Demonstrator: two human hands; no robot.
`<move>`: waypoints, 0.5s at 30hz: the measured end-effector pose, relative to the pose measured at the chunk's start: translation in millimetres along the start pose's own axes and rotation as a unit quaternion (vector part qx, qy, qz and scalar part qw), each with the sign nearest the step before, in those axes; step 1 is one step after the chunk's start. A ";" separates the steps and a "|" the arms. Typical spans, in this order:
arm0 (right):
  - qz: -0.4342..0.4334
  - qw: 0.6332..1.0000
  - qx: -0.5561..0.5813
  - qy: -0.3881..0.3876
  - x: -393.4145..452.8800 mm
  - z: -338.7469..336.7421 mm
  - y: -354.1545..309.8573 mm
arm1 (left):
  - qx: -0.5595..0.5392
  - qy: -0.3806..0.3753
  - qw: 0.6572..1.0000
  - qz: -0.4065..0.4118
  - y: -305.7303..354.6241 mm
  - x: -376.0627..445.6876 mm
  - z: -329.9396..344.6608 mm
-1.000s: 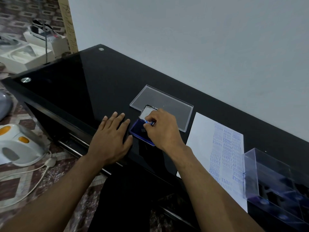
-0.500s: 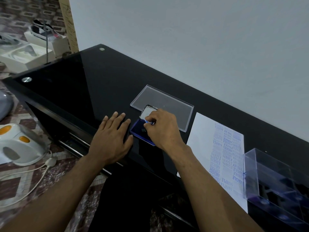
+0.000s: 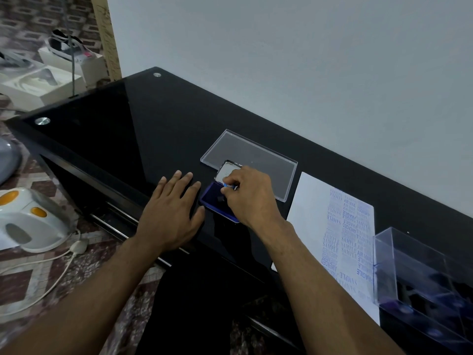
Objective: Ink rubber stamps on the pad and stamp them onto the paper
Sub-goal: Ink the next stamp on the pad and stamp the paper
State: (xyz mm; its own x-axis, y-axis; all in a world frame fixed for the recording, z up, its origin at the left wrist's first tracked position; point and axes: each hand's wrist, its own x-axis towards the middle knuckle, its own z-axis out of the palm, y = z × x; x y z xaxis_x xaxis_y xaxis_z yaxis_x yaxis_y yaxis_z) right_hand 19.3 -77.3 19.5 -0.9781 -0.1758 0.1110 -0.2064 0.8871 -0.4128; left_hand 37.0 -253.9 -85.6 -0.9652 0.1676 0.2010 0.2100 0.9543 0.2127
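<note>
Right hand (image 3: pixel 252 198) pinches a mostly hidden rubber stamp (image 3: pixel 228 186) over the ink pad (image 3: pixel 213 201); left hand (image 3: pixel 172 213) lies flat, fingers relaxed, beside the pad.

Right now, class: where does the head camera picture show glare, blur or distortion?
Head view: dim, even light; the black glass table mirrors the pale wall as a sheen; wide-angle bending skews the table edges; the stamped paper reads soft; the clear box blurs at the frame edge.

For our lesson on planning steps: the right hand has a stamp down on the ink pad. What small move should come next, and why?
Probably lift the stamp straight off the blue ink pad and carry it right to the paper. The right hand already pinches it on the pad, the left hand lies flat beside the pad, and the paper's near-left part is bare.
</note>
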 end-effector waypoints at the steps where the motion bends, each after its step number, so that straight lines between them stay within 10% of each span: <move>1: 0.000 1.000 -0.001 0.000 0.3 0.1 -0.2 | 0.000 0.000 1.000 0.000 -0.4 0.2 0.1; 15: 0.008 1.000 0.010 -0.010 -0.2 0.3 1.5 | 0.001 -0.006 1.000 -0.002 -0.1 0.3 -0.2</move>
State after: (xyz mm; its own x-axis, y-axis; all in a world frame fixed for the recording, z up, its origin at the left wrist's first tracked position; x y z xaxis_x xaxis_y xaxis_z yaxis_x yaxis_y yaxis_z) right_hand 19.2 -76.1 18.6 -0.9816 -0.1707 0.0859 -0.1911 0.8814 -0.4321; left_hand 36.7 -254.1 -85.4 -0.9678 0.1659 0.1893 0.2051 0.9557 0.2111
